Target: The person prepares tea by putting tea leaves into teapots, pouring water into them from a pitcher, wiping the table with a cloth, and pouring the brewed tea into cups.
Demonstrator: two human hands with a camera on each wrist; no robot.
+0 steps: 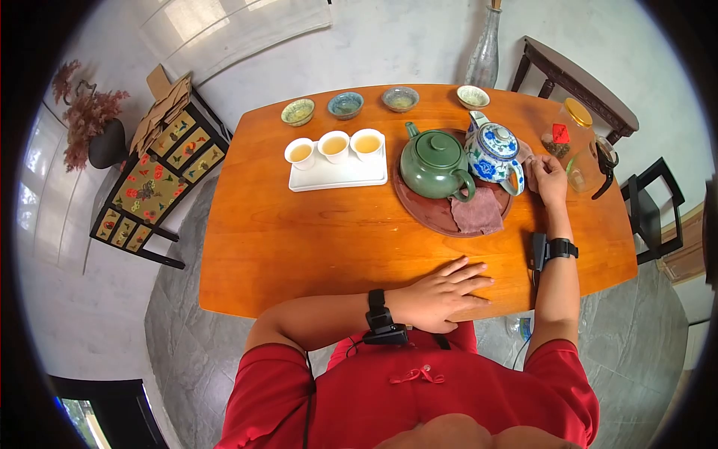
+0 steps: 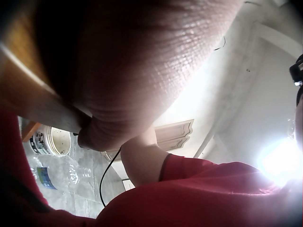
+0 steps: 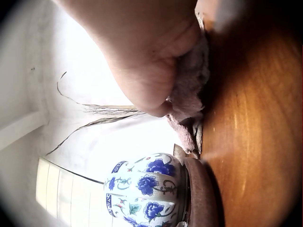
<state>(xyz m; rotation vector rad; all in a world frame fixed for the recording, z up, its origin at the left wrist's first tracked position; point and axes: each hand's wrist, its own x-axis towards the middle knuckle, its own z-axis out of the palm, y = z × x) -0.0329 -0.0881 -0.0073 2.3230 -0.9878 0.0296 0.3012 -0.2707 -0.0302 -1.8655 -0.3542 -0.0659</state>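
Observation:
My left hand (image 1: 437, 295) rests on the table's front edge, palm down with fingers spread. To the right of the blue-and-white teapot (image 1: 493, 153), my right hand (image 1: 550, 179) pinches a crumpled pinkish cloth (image 1: 526, 153). The right wrist view shows that cloth (image 3: 191, 87) bunched under my right hand (image 3: 142, 56), low over the wood, with the patterned teapot (image 3: 149, 189) close by. A green teapot (image 1: 437, 161) shares the round brown tray (image 1: 426, 213) with the patterned one. A second pinkish cloth (image 1: 479, 212) lies over the tray's front rim.
Three filled white cups (image 1: 333, 145) stand on a white tray (image 1: 336, 176) at the left. Several small bowls (image 1: 345, 105) line the table's far edge. Right of my right hand are a yellow-lidded jar (image 1: 572, 123) and a clear glass vessel with a dark handle (image 1: 587, 168).

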